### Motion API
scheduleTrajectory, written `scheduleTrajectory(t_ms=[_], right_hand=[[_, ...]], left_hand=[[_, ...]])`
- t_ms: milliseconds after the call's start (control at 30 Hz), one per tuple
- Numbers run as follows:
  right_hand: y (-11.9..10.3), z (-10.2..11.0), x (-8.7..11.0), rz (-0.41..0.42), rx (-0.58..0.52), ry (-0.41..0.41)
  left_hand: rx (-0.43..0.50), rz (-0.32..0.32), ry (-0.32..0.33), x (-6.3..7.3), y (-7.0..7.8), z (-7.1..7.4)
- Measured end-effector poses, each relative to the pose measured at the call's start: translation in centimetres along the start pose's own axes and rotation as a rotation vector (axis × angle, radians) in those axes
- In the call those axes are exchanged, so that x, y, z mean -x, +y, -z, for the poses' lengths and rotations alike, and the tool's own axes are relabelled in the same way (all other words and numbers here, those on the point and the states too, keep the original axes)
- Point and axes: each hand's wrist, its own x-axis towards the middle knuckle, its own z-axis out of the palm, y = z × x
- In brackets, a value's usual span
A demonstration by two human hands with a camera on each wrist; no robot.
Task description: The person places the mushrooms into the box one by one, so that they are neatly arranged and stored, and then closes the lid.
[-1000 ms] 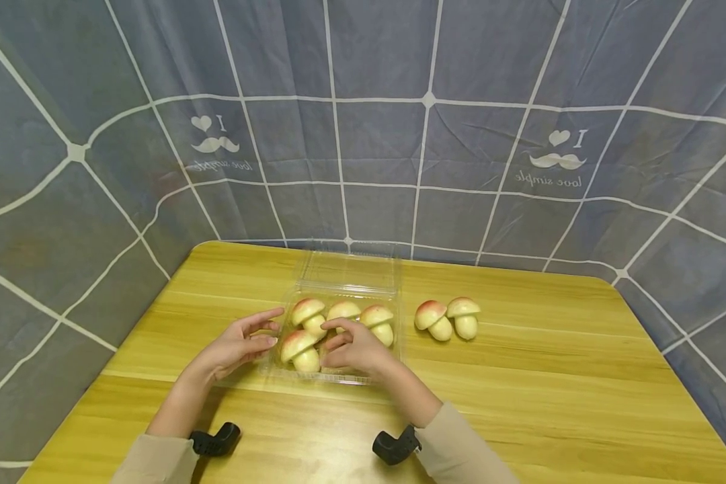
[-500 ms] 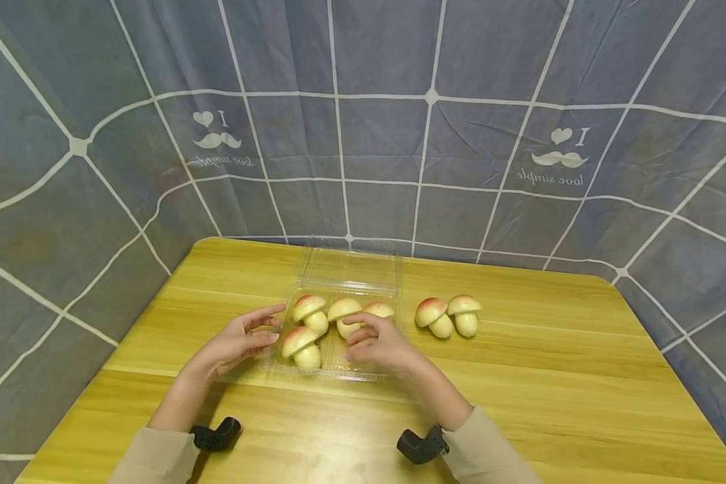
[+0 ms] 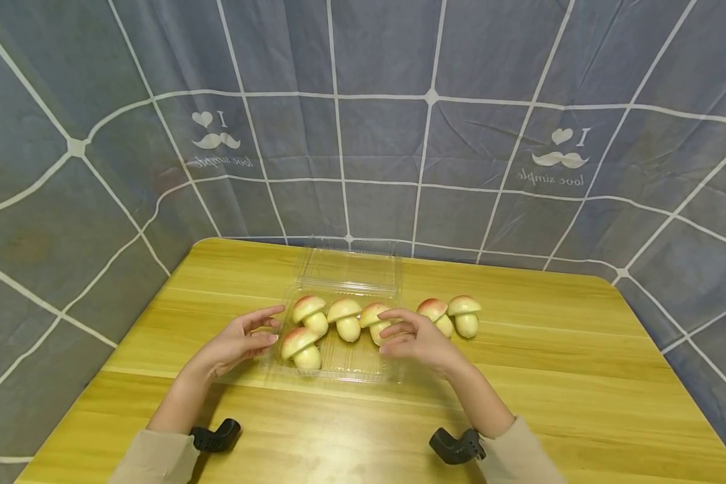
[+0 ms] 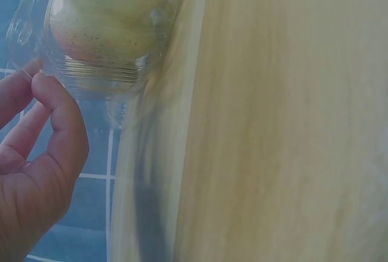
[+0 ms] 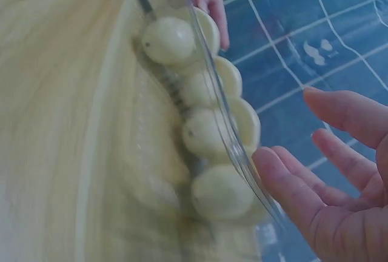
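Note:
A clear plastic box (image 3: 351,359) with its lid (image 3: 349,269) folded back holds several pale yellow mushrooms (image 3: 347,323) with red-tinged caps. At the box's left edge is my left hand (image 3: 236,346), its fingers loosely bent; in the left wrist view the thumb tip and a fingertip lie right at the clear rim. My right hand (image 3: 420,343) hovers over the box's right edge with relaxed fingers and nothing between them. It partly covers the rightmost mushroom (image 3: 375,316) in the box. The right wrist view shows its fingers (image 5: 297,195) beside the rim.
Two more mushrooms (image 3: 464,316) lie side by side on the wooden table (image 3: 556,376), right of the box; my right hand overlaps the nearer one. A grey curtain (image 3: 381,134) with white lines hangs behind the table. Black devices (image 3: 456,447) are strapped to both wrists.
My right hand has moved right, from over the middle of the box to its right edge, uncovering mushrooms and the box's front floor. The left hand has stayed in place.

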Motion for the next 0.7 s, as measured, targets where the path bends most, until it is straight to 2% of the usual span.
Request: scheduleTrajectory(t_ms=[433,700], right_hand=[[-0.1,2.6,2.0,0.02,-0.025,0.03],[0.1,4.0,3.0,0.037,0.017,0.076]], left_hand=[[-0.011,-0.003,-0.001,0.1,0.0,-0.1],[-0.018,-0.021,-0.01,0.1,0.0,0.1]])
